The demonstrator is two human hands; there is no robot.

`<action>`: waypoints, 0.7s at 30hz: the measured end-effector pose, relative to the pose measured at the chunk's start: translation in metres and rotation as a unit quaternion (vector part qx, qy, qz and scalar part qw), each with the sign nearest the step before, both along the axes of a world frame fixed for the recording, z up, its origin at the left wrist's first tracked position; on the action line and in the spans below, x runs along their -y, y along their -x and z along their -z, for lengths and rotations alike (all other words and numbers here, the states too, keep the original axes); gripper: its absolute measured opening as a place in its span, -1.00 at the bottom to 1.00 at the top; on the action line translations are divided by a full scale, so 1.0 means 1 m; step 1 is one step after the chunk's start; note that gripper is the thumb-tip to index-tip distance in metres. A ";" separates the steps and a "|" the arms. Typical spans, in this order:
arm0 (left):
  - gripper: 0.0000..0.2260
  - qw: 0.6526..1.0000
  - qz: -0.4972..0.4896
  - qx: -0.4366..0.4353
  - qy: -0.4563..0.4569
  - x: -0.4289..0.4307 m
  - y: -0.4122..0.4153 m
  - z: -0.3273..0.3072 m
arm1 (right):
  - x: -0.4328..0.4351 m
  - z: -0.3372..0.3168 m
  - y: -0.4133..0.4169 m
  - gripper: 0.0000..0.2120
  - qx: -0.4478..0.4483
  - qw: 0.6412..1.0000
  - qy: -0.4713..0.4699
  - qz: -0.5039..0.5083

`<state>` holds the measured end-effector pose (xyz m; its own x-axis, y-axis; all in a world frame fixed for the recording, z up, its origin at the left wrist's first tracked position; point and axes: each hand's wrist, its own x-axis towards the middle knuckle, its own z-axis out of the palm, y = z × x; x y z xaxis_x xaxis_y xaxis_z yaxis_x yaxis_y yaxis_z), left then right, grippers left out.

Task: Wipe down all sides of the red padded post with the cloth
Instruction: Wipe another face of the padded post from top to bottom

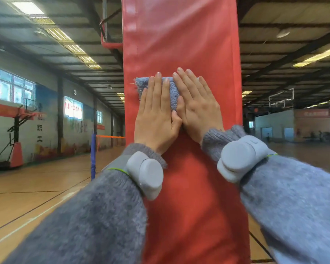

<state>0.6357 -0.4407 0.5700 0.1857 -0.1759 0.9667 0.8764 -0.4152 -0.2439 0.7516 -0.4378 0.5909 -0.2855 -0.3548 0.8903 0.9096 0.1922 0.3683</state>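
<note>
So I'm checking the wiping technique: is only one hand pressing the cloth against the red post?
No, both the left hand and right hand lie flat on the blue cloth against the red post.

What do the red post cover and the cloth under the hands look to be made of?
Red post cover: likely vinyl or coated fabric over padding; smooth, slight sheen, stitched seam along its left edge. Cloth: blue-grey terry or microfibre, judging by its fuzzy looped pile.
</note>
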 end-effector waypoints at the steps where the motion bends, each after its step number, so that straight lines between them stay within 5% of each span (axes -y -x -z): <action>1: -0.42 1.000 0.002 -0.002 0.004 0.001 0.000 0.003 | 0.001 0.004 0.000 -0.58 -0.004 1.000 0.001 -0.001; 16: -0.48 0.997 -0.009 -0.020 0.078 0.012 -0.011 0.128 | 0.015 0.127 -0.018 -0.56 0.024 0.994 0.108 -0.002; 21: -0.45 0.997 -0.036 -0.012 0.067 0.015 -0.022 0.111 | 0.018 0.105 -0.036 -0.55 0.058 0.991 0.120 0.022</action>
